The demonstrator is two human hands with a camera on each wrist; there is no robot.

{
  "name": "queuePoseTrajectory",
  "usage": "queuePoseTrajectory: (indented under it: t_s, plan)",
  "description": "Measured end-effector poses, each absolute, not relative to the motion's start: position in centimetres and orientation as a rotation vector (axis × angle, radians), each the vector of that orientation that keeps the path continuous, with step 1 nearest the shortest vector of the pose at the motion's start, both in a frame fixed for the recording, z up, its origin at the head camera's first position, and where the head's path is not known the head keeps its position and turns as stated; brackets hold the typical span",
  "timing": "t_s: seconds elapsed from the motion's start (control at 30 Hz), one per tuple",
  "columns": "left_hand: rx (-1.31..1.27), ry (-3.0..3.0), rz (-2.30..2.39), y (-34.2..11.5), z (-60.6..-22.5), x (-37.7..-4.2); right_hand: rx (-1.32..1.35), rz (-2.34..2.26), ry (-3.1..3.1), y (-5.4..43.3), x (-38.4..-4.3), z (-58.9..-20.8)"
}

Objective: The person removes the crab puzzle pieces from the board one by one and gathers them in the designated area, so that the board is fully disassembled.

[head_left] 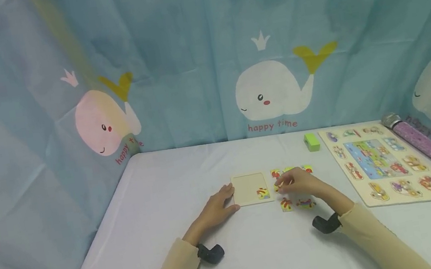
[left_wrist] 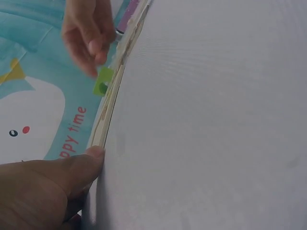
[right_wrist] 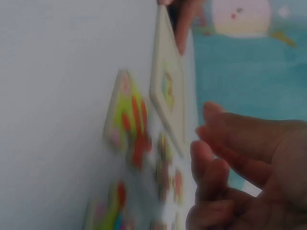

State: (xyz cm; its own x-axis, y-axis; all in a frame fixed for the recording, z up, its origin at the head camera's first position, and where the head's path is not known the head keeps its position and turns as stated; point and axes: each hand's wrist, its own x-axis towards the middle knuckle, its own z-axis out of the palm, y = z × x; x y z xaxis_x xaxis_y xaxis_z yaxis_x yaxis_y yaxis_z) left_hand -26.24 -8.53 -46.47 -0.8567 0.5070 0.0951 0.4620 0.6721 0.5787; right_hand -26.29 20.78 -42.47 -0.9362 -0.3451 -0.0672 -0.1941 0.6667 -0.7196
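A square wooden puzzle tray [head_left: 249, 189] lies on the white table. One yellow and red puzzle piece [head_left: 263, 193] sits in its lower right corner. My left hand [head_left: 216, 208] rests at the tray's left side, fingers along the edge and thumb [left_wrist: 91, 160] touching the near corner. To the right of the tray lie several loose puzzle pieces [head_left: 286, 204]. Above these, my right hand [head_left: 299, 182] hovers with loosely bent fingers. No piece shows between its fingertips in the right wrist view, where a red-patterned piece [right_wrist: 129, 112] lies close by.
A bright green block [head_left: 312, 142] stands behind the loose pieces. At the right lies a large wooden picture board [head_left: 389, 163] with vehicle shapes, and a pink glittery microphone [head_left: 424, 141] beside it. A blue whale-print curtain [head_left: 187, 63] encloses the table's back and left.
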Motion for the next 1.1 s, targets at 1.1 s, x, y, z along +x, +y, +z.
queuePoseTrajectory:
  t_s: [1.1]
  plan:
    - [0.782,2.825,0.908,-8.6,-46.9,-26.3,-0.364,-1.013,2.802,15.5,-28.0,-43.9]
